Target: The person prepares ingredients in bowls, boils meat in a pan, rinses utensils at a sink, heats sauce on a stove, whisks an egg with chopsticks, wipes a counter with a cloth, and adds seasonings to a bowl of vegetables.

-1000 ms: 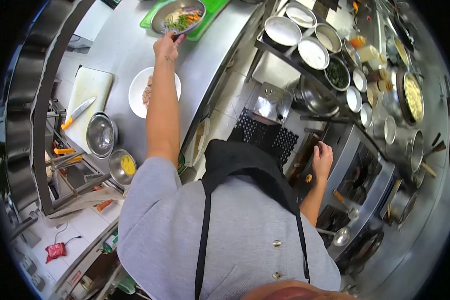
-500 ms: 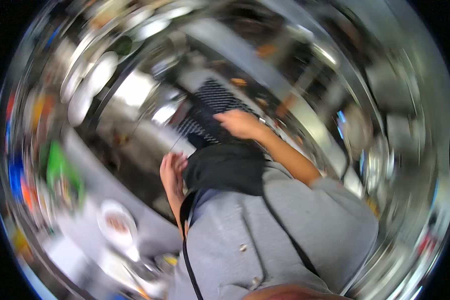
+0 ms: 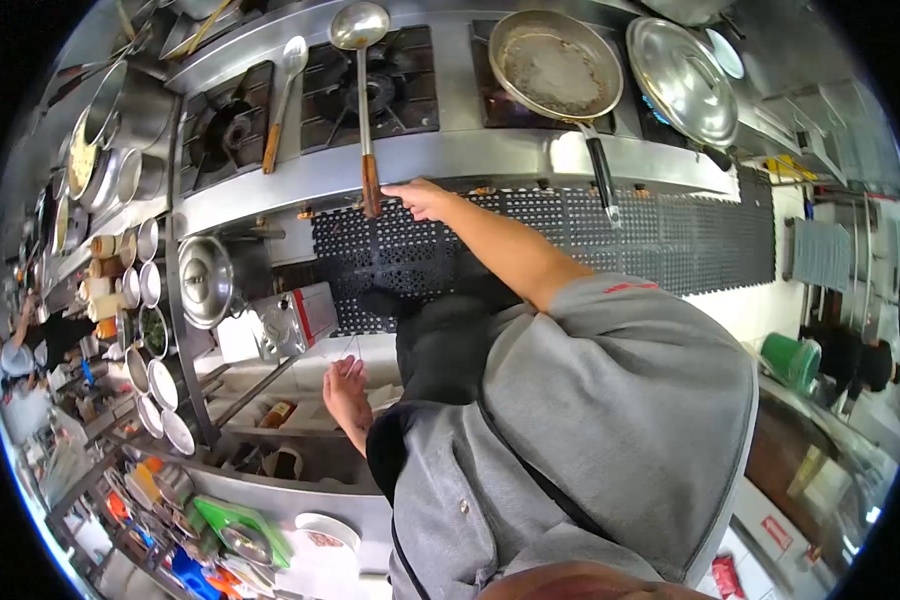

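Note:
A long ladle point(image 3: 363, 110) with a wooden grip lies across a burner of the stove. Its grip juts past the stove's front edge, where my right hand point(image 3: 422, 198) reaches with the index finger stretched out. The fingertip is at the wooden grip; whether it touches is hard to tell. My left hand point(image 3: 347, 395) hangs low beside my body, fingers loosely bent and apart, holding nothing visible. Left of the ladle lies a wooden-handled spoon point(image 3: 284, 105). To its right stands a frying pan point(image 3: 555, 65) with a whitish, cloudy content and a black handle.
A domed metal lid point(image 3: 682, 80) sits right of the pan, near a blue flame. A lidded pot point(image 3: 205, 280) stands at left, by a row of white bowls point(image 3: 163, 385). A perforated black mat point(image 3: 550, 235) covers the floor. Other people are at the far left and right.
My view has swung round from the blurred counter to face the stove. My right arm now extends toward the ladle; my left hand stays low at my side.

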`<state>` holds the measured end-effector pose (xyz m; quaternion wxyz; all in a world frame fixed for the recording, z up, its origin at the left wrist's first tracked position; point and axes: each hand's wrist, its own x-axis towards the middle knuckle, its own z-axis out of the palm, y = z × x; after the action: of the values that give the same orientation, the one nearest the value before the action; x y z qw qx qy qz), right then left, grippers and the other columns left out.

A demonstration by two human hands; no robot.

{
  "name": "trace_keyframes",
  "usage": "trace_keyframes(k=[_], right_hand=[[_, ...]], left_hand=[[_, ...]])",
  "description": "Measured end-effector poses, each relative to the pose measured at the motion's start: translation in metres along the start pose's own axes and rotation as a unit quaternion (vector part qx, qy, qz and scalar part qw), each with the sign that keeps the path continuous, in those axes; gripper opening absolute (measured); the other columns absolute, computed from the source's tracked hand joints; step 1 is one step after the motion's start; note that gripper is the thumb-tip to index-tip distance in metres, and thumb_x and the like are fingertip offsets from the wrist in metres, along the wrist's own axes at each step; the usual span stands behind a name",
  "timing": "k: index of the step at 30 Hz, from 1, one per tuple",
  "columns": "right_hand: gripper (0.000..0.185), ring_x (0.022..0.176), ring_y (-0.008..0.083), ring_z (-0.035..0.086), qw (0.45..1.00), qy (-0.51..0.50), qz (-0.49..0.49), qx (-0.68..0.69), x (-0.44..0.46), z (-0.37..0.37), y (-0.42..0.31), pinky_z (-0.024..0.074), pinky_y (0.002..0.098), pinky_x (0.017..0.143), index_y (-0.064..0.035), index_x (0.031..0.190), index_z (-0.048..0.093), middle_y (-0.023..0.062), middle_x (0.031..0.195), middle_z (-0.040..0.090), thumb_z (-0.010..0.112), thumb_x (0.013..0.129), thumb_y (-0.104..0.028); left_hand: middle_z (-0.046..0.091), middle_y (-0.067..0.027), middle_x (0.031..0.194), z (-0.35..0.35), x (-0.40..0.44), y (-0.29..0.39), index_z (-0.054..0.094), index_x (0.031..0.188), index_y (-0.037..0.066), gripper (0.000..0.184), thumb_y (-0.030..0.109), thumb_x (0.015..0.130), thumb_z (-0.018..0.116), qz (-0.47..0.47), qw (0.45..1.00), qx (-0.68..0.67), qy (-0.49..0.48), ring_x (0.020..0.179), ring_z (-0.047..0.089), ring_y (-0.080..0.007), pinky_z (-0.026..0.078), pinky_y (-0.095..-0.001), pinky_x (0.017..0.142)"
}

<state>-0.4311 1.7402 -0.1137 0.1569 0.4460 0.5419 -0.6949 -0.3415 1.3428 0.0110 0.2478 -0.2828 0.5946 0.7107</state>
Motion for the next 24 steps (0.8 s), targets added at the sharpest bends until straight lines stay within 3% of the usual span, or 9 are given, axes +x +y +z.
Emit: trace_keyframes(k=[4,6,10,13,18,19,20,21,24], right_hand=[[0.052,0.092,0.0276,0.065,0.94,-0.155,0.014,0.304,-0.01,0.035,-0.019,0.0484,0.0501,0.087,-0.006,0.1,0.063,0.0111,0.087,0.067,0.067,0.082,-0.054],[0.045,0.084,0.0265,0.066,0.963,-0.117,-0.064,0.233,-0.04,0.038,-0.036,0.052,0.0472,0.081,-0.01,0.095,0.063,0.0107,0.087,0.067,0.064,0.084,-0.054],[0.027,0.073,0.0251,0.068,0.856,-0.293,-0.101,0.413,-0.072,0.008,-0.091,0.0565,0.0393,0.066,-0.0058,0.09,0.063,0.0147,0.08,0.068,0.063,0.088,-0.033],[0.011,0.056,0.0164,0.058,0.888,-0.248,-0.132,0.364,-0.036,-0.013,-0.12,0.0502,0.0259,0.053,-0.0037,0.088,0.058,0.0117,0.076,0.065,0.064,0.086,-0.013],[0.007,0.044,0.0042,0.034,0.87,-0.361,-0.157,0.298,-0.046,-0.04,-0.111,0.0293,0.021,0.038,-0.0094,0.092,0.052,-0.0065,0.059,0.037,0.051,0.096,-0.015],[0.023,0.042,0.0037,0.026,0.902,-0.294,-0.071,0.307,-0.082,-0.037,-0.116,0.0252,0.021,0.038,-0.0149,0.074,0.044,-0.0069,0.056,0.029,0.053,0.095,-0.012],[0.001,0.041,0.004,0.028,0.921,-0.243,-0.119,0.28,-0.116,-0.031,-0.107,0.0261,0.0206,0.035,-0.0116,0.094,0.053,-0.006,0.059,0.032,0.053,0.094,-0.011],[0.019,0.041,0.0042,0.031,0.902,-0.312,-0.098,0.282,-0.108,-0.045,-0.095,0.0286,0.0206,0.034,-0.012,0.113,0.052,-0.0049,0.062,0.035,0.053,0.094,-0.011],[0.017,0.04,0.0046,0.033,0.91,-0.347,-0.089,0.21,-0.153,-0.046,-0.091,0.0296,0.022,0.034,-0.0118,0.112,0.052,-0.0033,0.061,0.036,0.052,0.095,-0.011]], left_hand=[[0.066,-0.0169,0.104,0.008,-0.02,-0.019,0.056,0.106,0.001,0.029,0.028,0.096,0.059,-0.01,1.0,0.016,-0.015,0.09,0.066,-0.0281,0.053,-0.036,0.077],[0.066,-0.0162,0.103,-0.001,-0.021,-0.029,0.056,0.105,0.001,0.029,0.028,0.095,0.061,-0.009,1.0,-0.007,-0.013,0.088,0.066,-0.0262,0.054,-0.0353,0.075],[0.067,-0.0155,0.096,-0.021,-0.012,-0.036,0.058,0.101,0.001,0.026,0.026,0.096,0.059,-0.016,0.999,-0.031,0.004,0.084,0.067,-0.0247,0.054,-0.0339,0.073],[0.067,-0.0133,0.091,-0.02,-0.013,-0.037,0.059,0.098,0.001,0.022,0.023,0.096,0.056,0.014,1.0,0.012,0.016,0.079,0.067,-0.0222,0.053,-0.0314,0.071],[0.067,-0.0109,0.09,-0.029,-0.051,-0.029,0.059,0.096,0.002,0.024,0.026,0.094,0.059,0.054,0.99,-0.054,0.121,0.074,0.065,-0.0183,0.052,-0.0298,0.067],[0.067,-0.0106,0.089,-0.028,-0.064,-0.032,0.058,0.095,0.002,0.023,0.025,0.095,0.058,0.057,0.984,-0.071,0.15,0.073,0.065,-0.0179,0.052,-0.029,0.065],[0.066,-0.0104,0.087,-0.03,-0.075,-0.039,0.058,0.095,0.002,0.021,0.023,0.095,0.058,0.071,0.979,-0.092,0.169,0.072,0.065,-0.0177,0.052,-0.028,0.062],[0.066,-0.0103,0.086,-0.038,-0.081,-0.053,0.058,0.095,0.002,0.02,0.022,0.095,0.058,0.062,0.974,-0.099,0.194,0.071,0.065,-0.0178,0.052,-0.0278,0.061],[0.065,-0.0106,0.085,-0.053,-0.08,-0.08,0.058,0.095,0.002,0.019,0.021,0.096,0.057,0.046,0.968,-0.116,0.218,0.07,0.065,-0.0183,0.053,-0.0283,0.061]])
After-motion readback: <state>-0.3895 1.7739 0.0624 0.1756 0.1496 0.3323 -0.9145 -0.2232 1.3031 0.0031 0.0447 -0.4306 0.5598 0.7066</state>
